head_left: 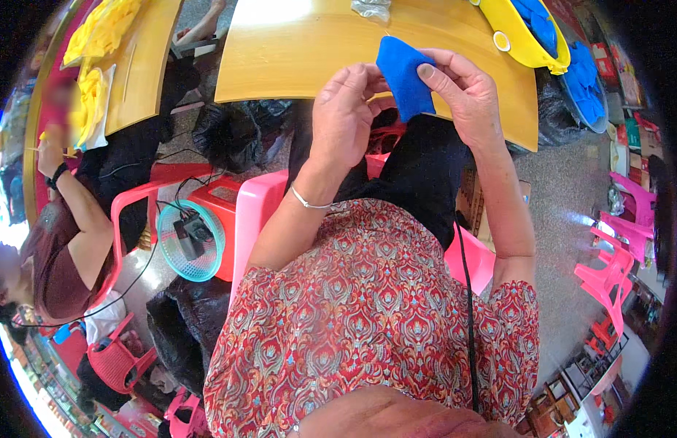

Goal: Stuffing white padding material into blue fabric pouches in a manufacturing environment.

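In front of me, above the near edge of the wooden table, I hold up a small folded piece of blue cloth. My right hand is closed on its right side, thumb pressed flat on the front and fingers behind. On the other side, my left hand is closed too, its bent fingertips at the cloth's left edge and partly hidden behind it. A thin thread-like strand shows at the cloth's top corner. Whether the left fingers also pinch something smaller cannot be made out.
A yellow container with blue cloth stands on the wooden table at right; a basin of blue pieces is beyond it. To the left, a co-worker sits by another table with yellow pieces. A turquoise basket rests beside my pink chair.
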### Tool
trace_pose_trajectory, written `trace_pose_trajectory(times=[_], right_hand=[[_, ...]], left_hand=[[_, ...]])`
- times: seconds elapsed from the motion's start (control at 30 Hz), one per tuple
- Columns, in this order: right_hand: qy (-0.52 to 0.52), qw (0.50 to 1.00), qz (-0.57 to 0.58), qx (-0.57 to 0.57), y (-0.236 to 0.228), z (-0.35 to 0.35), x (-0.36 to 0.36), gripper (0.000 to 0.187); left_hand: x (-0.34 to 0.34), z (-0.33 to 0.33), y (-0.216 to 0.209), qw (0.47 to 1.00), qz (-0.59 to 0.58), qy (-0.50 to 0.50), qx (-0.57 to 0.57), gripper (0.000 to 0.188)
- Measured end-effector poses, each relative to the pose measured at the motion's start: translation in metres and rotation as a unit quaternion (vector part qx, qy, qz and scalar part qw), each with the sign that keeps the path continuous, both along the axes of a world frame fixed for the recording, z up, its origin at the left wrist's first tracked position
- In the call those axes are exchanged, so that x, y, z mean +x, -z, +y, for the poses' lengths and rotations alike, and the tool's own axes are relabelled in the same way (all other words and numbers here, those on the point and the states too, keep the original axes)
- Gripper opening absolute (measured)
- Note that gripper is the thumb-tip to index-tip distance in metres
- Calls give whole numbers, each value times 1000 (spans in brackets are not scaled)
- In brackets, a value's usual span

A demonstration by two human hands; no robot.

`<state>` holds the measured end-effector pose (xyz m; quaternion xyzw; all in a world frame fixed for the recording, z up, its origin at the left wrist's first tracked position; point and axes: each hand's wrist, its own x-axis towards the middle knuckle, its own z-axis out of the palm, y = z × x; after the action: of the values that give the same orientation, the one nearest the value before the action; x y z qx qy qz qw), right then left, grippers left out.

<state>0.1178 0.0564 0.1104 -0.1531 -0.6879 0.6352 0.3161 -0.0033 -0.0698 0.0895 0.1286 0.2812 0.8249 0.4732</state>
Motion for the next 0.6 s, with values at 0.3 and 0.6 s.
trace_pose_trajectory(times=[0.3,0.6], right_hand=[[-9,997,-3,-73,1,-3,1,25],[-23,998,-5,-49,-1,-10,-1,27]], left_hand=[[-2,1,13,998,31,51,-16,18],[-3,4,18,996,-39,79,-20,21]])
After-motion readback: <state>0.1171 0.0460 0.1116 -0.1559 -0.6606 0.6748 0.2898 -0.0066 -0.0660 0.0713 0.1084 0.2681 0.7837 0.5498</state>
